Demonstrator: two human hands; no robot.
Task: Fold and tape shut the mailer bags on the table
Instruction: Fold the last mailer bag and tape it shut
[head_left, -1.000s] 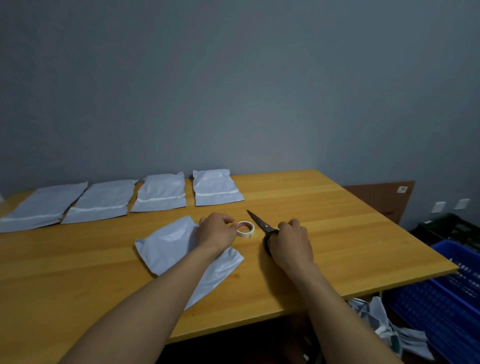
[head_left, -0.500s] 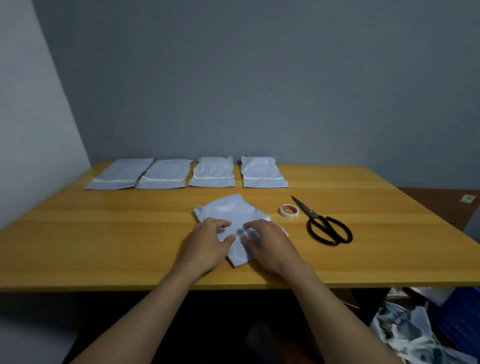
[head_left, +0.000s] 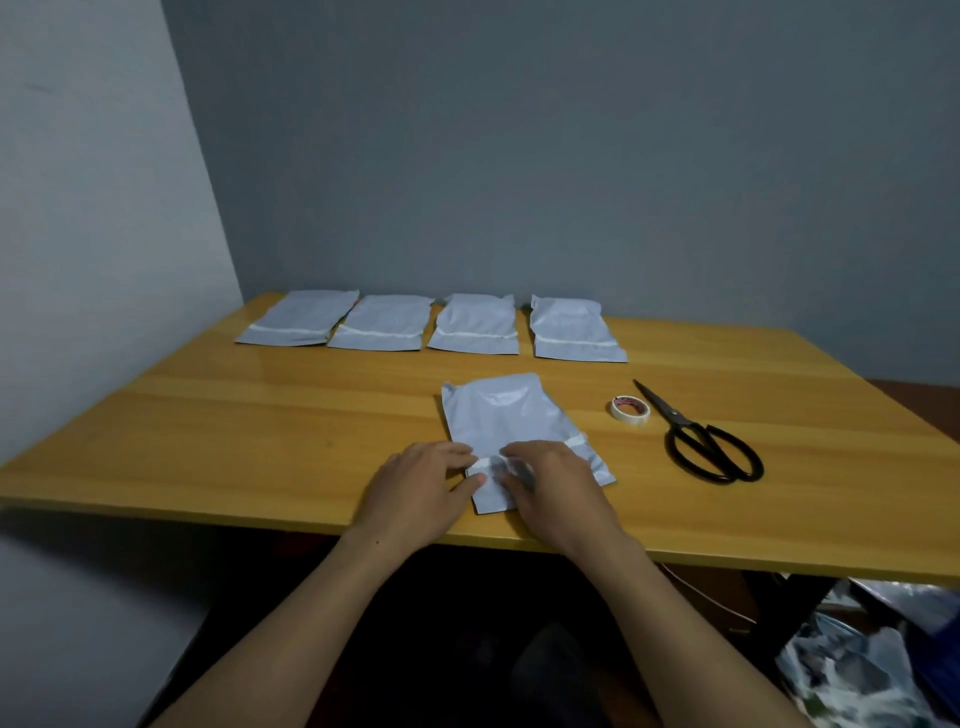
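A pale grey mailer bag (head_left: 506, 415) lies flat near the table's front edge, its open end toward me. My left hand (head_left: 421, 488) pinches the bag's near left edge. My right hand (head_left: 553, 480) rests on the near end beside it, fingers pressing a white strip there; the fingertips are blurred. A small roll of tape (head_left: 629, 409) lies to the right of the bag, and black scissors (head_left: 701, 439) lie just beyond the roll. Neither hand touches them.
Several mailer bags (head_left: 475, 325) with white bands lie in a row along the back of the wooden table (head_left: 260, 441), close to the grey wall. Crumpled plastic (head_left: 852, 675) sits on the floor at the lower right.
Both hands let go of the tape roll and the scissors and came onto the near end of the bag. The bag now lies straighter in front of me. My view swung left.
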